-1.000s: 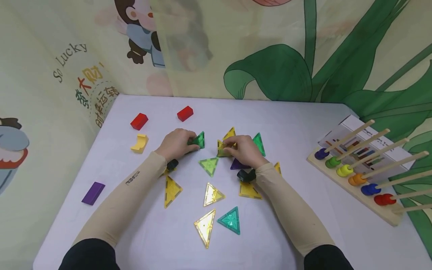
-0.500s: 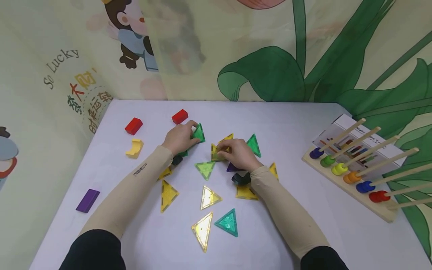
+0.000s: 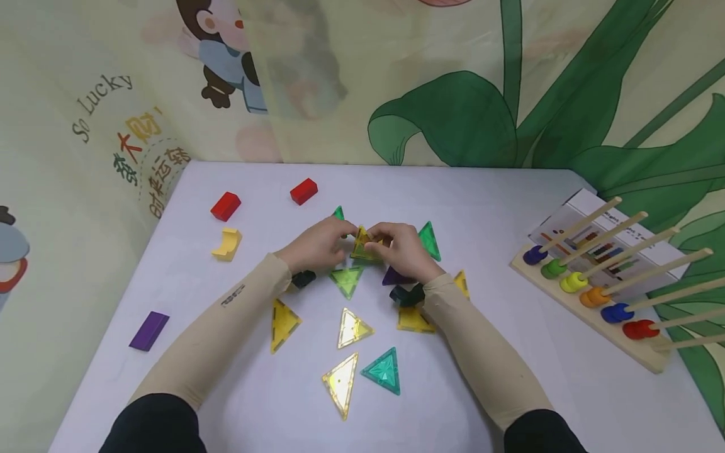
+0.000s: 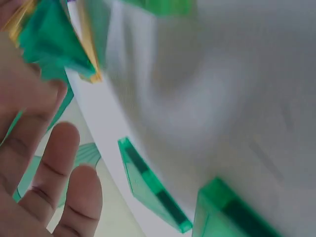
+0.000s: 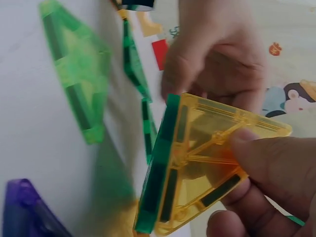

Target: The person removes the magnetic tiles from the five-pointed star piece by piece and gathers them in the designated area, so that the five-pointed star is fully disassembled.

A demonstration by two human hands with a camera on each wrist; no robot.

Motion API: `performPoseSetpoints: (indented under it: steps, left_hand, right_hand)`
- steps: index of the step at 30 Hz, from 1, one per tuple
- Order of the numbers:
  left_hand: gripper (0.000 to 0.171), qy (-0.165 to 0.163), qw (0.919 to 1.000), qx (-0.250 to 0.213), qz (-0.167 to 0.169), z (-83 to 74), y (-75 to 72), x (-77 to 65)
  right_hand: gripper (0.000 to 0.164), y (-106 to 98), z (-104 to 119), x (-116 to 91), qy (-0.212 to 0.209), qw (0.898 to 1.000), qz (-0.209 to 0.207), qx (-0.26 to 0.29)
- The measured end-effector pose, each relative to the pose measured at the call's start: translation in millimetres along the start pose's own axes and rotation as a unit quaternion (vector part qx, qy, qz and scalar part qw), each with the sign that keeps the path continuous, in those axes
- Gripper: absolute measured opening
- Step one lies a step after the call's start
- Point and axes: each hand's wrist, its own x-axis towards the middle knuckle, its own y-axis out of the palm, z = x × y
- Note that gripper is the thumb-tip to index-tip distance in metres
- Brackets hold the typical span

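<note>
In the head view, my right hand (image 3: 405, 251) pinches a yellow triangular magnetic tile (image 3: 360, 239) between thumb and fingers, raised off the table. Along one edge of it sits a green magnetic tile (image 5: 159, 165), best seen in the right wrist view. My left hand (image 3: 314, 245) meets the pair from the other side, thumb and index at the corner where the tiles join; its other fingers (image 4: 84, 197) are spread loosely. Just below lies a lime-green triangle (image 3: 347, 281). A purple tile (image 3: 395, 277) shows partly beneath my right hand. Two green tiles lie by my left hand, one standing out (image 4: 155, 187).
Yellow triangles (image 3: 284, 324) and a teal triangle (image 3: 383, 371) lie nearer me. Red blocks (image 3: 304, 191), a yellow arch block (image 3: 227, 244) and a purple block (image 3: 150, 331) sit leftward. A wooden peg stand (image 3: 589, 314) with coloured rings and a box (image 3: 578, 217) stand right.
My left hand has left the green tiles at the left and moved right to the tiles in my right hand. The right hand has lifted the yellow tile and turned it slightly.
</note>
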Motion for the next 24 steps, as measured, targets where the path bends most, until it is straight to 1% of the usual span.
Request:
performPoseSetpoints:
  steps: [3, 6, 9, 14, 17, 21, 24]
  left_hand:
    - [0.028, 0.018, 0.9998, 0.001, 0.001, -2.8, 3.4, 0.5]
    - [0.017, 0.025, 0.9996, 0.003, -0.015, -4.0, 7.3, 2.0]
    - [0.015, 0.013, 0.9995, -0.005, -0.029, -5.1, 9.5, 2.4]
    - [0.022, -0.024, 0.9986, -0.031, -0.035, -4.5, 10.2, -1.6]
    - [0.021, -0.031, 0.9978, -0.042, -0.042, -3.5, 10.2, -4.6]
    - [0.019, -0.041, 0.9958, -0.058, -0.058, -0.9, 8.9, -10.0]
    - [0.019, -0.044, 0.9934, -0.076, -0.073, 0.4, 7.8, -13.3]
  right_hand:
    - [0.014, -3.1, -0.1, -0.6, 0.004, 1.000, -0.022, 0.021]
    - [0.015, -5.2, 0.2, -2.2, 0.013, 0.998, -0.043, 0.042]
    - [0.014, -7.3, -0.4, -4.0, 0.016, 0.996, -0.071, 0.058]
    - [0.013, -10.3, 0.8, -6.0, 0.024, 0.991, -0.109, 0.069]
    - [0.014, -14.9, 0.5, -6.2, 0.038, 0.988, -0.126, 0.082]
    - [0.016, -23.8, -4.9, -1.2, 0.080, 0.982, -0.145, 0.088]
    - [0.019, -29.2, -12.9, 8.2, 0.124, 0.982, -0.129, 0.054]
